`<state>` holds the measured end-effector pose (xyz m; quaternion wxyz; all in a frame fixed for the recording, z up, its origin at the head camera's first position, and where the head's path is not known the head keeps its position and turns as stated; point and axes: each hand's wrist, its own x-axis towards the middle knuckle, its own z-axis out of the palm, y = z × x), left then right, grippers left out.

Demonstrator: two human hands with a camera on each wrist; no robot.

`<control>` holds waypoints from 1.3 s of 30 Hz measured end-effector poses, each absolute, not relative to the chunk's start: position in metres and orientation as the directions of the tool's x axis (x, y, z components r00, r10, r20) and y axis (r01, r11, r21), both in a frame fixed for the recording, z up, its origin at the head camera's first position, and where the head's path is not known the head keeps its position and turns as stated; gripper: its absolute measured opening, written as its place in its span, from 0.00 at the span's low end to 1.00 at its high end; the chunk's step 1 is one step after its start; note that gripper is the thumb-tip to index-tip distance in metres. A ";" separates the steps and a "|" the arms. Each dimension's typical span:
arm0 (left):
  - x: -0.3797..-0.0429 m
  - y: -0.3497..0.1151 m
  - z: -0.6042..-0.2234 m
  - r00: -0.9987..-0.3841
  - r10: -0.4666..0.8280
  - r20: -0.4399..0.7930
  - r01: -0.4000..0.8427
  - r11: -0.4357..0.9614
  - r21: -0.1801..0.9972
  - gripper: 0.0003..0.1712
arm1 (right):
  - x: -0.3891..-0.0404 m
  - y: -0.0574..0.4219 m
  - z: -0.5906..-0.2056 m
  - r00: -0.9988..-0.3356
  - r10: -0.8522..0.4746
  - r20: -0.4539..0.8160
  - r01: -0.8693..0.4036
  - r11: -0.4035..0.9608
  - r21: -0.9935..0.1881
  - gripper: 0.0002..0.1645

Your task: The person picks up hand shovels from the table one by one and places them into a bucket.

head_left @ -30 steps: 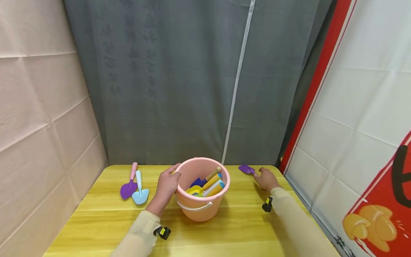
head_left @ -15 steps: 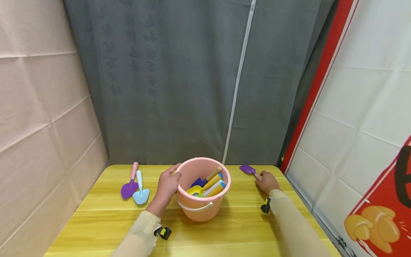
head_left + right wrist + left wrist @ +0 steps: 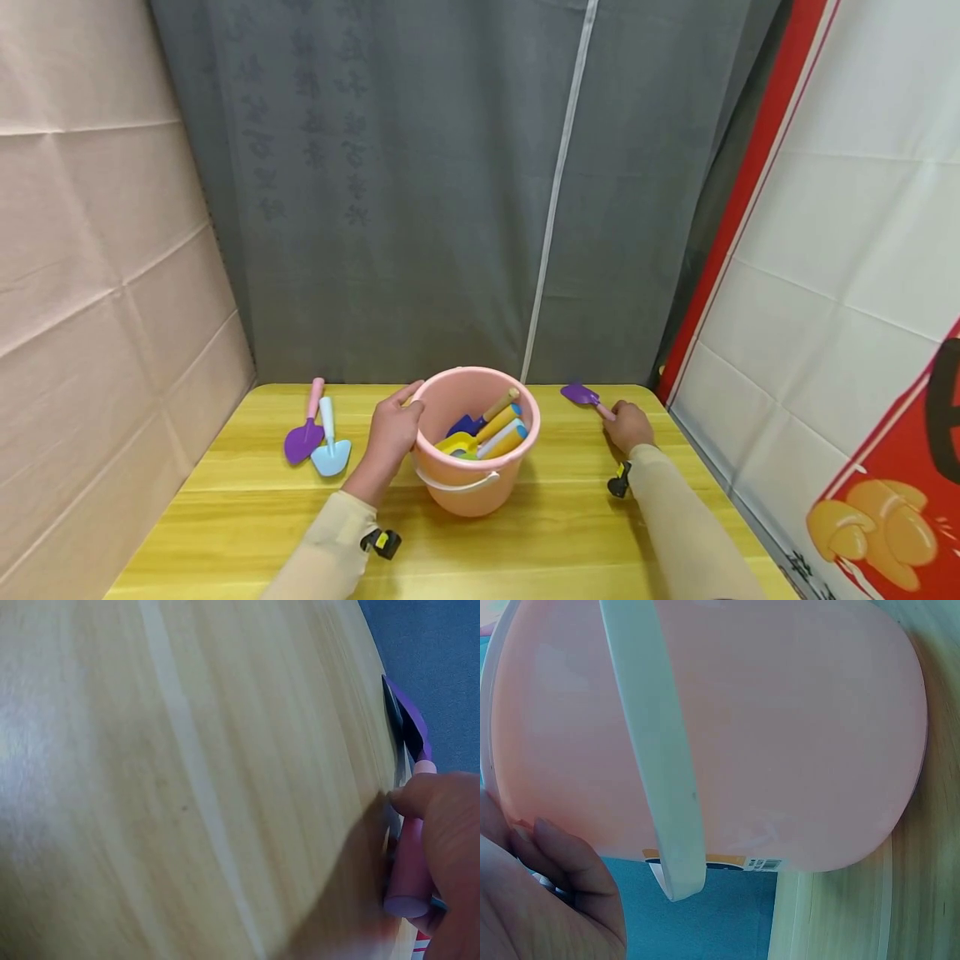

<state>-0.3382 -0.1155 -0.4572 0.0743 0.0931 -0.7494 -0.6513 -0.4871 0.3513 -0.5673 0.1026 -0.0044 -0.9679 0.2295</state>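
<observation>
Centrally, the pink bucket [image 3: 476,498] is gripped at its left rim by curled fingers of the left hand [image 3: 393,430]. At far right, a purple shovel [image 3: 580,394] is pinched at its handle [image 3: 410,871] by thumb and fingers of the right hand [image 3: 630,427].

You have a pale pink bucket [image 3: 467,500] with a white bail [image 3: 450,487] at your left grip [image 3: 393,429]; left of that grip lie a pink-handled purple shovel [image 3: 303,442] and a light blue shovel [image 3: 331,457]. Your right grip [image 3: 628,425] has a pink-handled purple trowel [image 3: 582,395]. Below both grips your tabletop [image 3: 457,571] is yellow with wood-grain streaks; beyond them hangs a grey curtain [image 3: 405,225] striped in white.
</observation>
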 end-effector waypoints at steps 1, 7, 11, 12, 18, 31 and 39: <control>-0.338 -0.115 -0.457 -0.971 -0.237 -0.014 -0.047 0.135 0.990 0.28 | -0.488 0.352 -0.568 -0.979 0.055 0.198 -0.039 0.894 -0.446 0.20; -0.338 -0.116 -0.457 -0.973 -0.230 -0.018 -0.049 0.132 0.990 0.28 | -0.486 0.351 -0.568 -0.974 0.052 0.219 -0.054 0.891 -0.451 0.23; -0.339 -0.116 -0.457 -0.975 -0.222 -0.018 -0.048 0.131 0.990 0.28 | -0.484 0.349 -0.567 -0.973 0.067 0.221 -0.048 0.878 -0.477 0.24; -0.339 -0.116 -0.458 -0.975 -0.221 -0.018 -0.048 0.132 0.990 0.28 | -0.483 0.349 -0.567 -0.973 0.070 0.221 -0.046 0.876 -0.481 0.24; -0.338 -0.115 -0.457 -0.973 -0.229 -0.015 -0.048 0.140 0.989 0.28 | -0.483 0.349 -0.567 -0.967 0.072 0.243 -0.062 0.865 -0.499 0.25; -0.339 -0.117 -0.458 -0.973 -0.232 0.007 -0.029 0.150 0.988 0.28 | -0.479 0.337 -0.548 -0.939 0.035 0.341 -0.137 0.873 -0.469 0.19; -0.339 -0.116 -0.458 -0.972 -0.235 0.017 -0.020 0.155 0.988 0.28 | -0.475 0.332 -0.541 -0.930 0.054 0.363 -0.156 0.837 -0.525 0.20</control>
